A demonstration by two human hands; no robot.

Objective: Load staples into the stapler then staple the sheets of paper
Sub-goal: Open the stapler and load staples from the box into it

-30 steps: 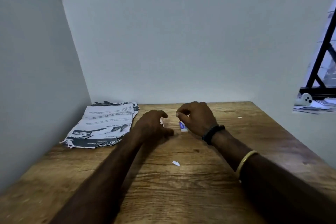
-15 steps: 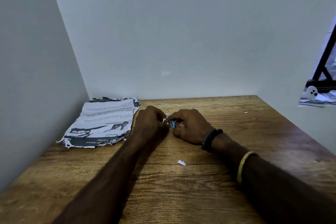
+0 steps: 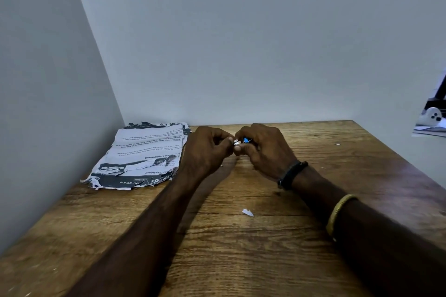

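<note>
Pinching grips of the left hand (image 3: 207, 149) and the right hand (image 3: 264, 149) now both hold the blue-and-white staple box (image 3: 245, 140) just above the table (image 3: 241, 248); a second ago only the right held it, so opening begins, I judge. Its long axis seems left-right, mostly hidden. Sheets of paper (image 3: 142, 154) lie left of the grip.

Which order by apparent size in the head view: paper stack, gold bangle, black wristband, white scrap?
1. paper stack
2-3. gold bangle and black wristband: look alike, bangle nearer the camera, so unranked
4. white scrap
</note>
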